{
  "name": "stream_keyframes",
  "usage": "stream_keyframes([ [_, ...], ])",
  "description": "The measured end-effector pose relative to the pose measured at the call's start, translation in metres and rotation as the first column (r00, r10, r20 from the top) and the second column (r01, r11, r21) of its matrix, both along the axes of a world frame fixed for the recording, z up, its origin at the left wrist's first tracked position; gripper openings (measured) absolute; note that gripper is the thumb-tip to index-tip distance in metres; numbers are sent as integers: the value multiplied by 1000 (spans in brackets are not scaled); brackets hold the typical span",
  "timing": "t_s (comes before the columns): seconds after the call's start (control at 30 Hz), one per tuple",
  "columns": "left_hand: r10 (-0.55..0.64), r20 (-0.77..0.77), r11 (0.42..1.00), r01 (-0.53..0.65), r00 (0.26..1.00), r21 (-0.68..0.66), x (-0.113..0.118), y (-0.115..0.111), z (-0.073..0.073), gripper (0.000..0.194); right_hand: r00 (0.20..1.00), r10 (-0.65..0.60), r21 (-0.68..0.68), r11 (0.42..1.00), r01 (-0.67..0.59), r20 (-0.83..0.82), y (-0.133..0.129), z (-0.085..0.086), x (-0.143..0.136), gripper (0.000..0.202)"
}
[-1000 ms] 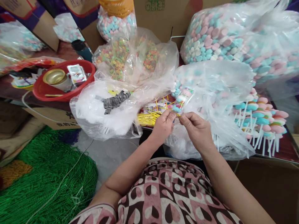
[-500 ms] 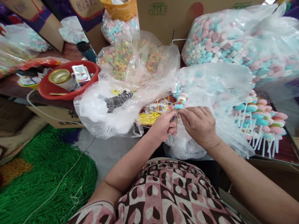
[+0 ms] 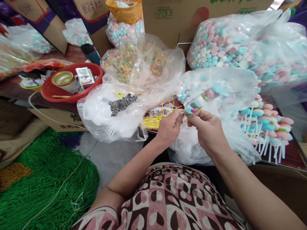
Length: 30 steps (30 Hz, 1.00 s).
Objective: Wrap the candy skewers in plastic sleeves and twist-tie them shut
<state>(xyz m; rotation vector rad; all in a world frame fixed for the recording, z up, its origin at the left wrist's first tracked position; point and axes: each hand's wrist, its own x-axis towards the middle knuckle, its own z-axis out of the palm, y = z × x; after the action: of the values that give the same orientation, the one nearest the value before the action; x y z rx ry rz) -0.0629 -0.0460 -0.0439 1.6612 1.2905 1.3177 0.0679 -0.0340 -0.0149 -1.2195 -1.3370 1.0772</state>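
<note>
A candy skewer of blue, pink and orange pieces [image 3: 189,109] is pinched at its near end by my right hand [image 3: 208,127]. Right beside it my left hand [image 3: 170,124] is closed at the bottom of the skewer, on what looks like its thin white stick. Under and beyond the hands spreads a clear bag of pastel marshmallows [image 3: 218,78]. Yellow twist ties [image 3: 152,122] lie left of my left hand. Finished-looking candy skewers with white sticks [image 3: 268,123] are piled to the right.
A red basin [image 3: 45,91] with a cup stands at the left. Bags of ring candies [image 3: 122,60] and marshmallows [image 3: 216,41] fill the back, before a cardboard box [image 3: 179,22]. A white bag [image 3: 96,118] holds a grey striped item [image 3: 123,103]. Green cords [image 3: 62,172] lie lower left.
The candy skewer, upright with a label showing before, is now tilted to the right and blurred. My right hand has shifted slightly right and grips the candy; my left hand has turned a little.
</note>
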Motion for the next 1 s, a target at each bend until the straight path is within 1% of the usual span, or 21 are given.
stream_keyframes([
  [0.03,-24,5,997,24,1000,70,-2,3,-4,25,988,52,-101,993,-68,-147,-2,1,-1,23],
  [0.1,-111,58,981,100,992,167,-5,12,-10,27,922,135,-222,948,-226,-362,-6,3,-3,22],
  [0.17,-209,113,965,186,971,183,-8,21,-10,26,871,180,-285,898,-335,-456,-10,6,-5,21],
  [0.23,-238,208,968,215,949,129,-12,28,-3,34,865,191,-312,879,-361,-464,-12,9,-4,21],
  [0.27,-206,283,977,183,937,108,-15,29,3,40,876,182,-302,891,-340,-447,-11,11,-3,21],
  [0.33,-87,453,995,57,887,78,-23,27,20,44,915,124,-215,952,-219,-383,-5,16,2,19],
  [0.37,-32,524,996,-16,851,86,-26,24,29,37,937,69,-140,982,-124,-342,0,19,6,18],
  [0.4,-37,547,997,-5,836,76,-30,19,36,28,954,3,-58,998,-22,-301,5,22,9,15],
  [0.43,-61,548,998,43,834,45,-32,13,42,26,963,-63,23,997,72,-262,9,24,12,13],
  [0.47,-108,533,991,131,839,-6,-33,7,46,38,966,-121,100,984,147,-228,12,26,15,11],
  [0.5,-171,506,961,256,845,-102,-32,3,47,52,967,-164,170,965,198,-196,12,27,16,9],
  [0.53,-230,492,901,375,840,-218,-30,0,46,62,970,-186,233,948,219,-157,10,27,17,7],
  [0.6,-256,539,772,505,803,-385,-24,1,40,77,986,-165,334,928,165,-28,1,26,15,4],
  [0.63,-225,582,740,525,782,-419,-21,4,38,82,990,-126,369,925,94,62,-5,25,13,3],
  [0.67,-186,624,740,526,759,-419,-20,8,36,85,984,-77,389,921,9,160,-11,24,11,5],
  [0.7,-150,654,760,509,742,-403,-20,11,37,87,967,-29,394,916,-76,254,-16,22,10,9],
  [0.77,-160,663,790,497,732,-358,-24,14,42,89,922,23,378,908,-181,386,-21,20,10,13],
  [0.8,-215,640,779,525,737,-343,-26,14,45,88,911,13,373,910,-182,413,-21,19,11,13],
  [0.9,-429,475,690,618,768,-376,-31,6,52,77,912,-90,381,921,-76,399,-15,20,16,12],
  [0.93,-452,409,688,602,793,-405,-31,4,51,75,916,-122,396,917,-43,382,-13,21,16,12],
  [1.0,-398,331,731,514,856,-450,-27,2,44,74,927,-119,396,918,-33,354,-13,23,17,11],
])
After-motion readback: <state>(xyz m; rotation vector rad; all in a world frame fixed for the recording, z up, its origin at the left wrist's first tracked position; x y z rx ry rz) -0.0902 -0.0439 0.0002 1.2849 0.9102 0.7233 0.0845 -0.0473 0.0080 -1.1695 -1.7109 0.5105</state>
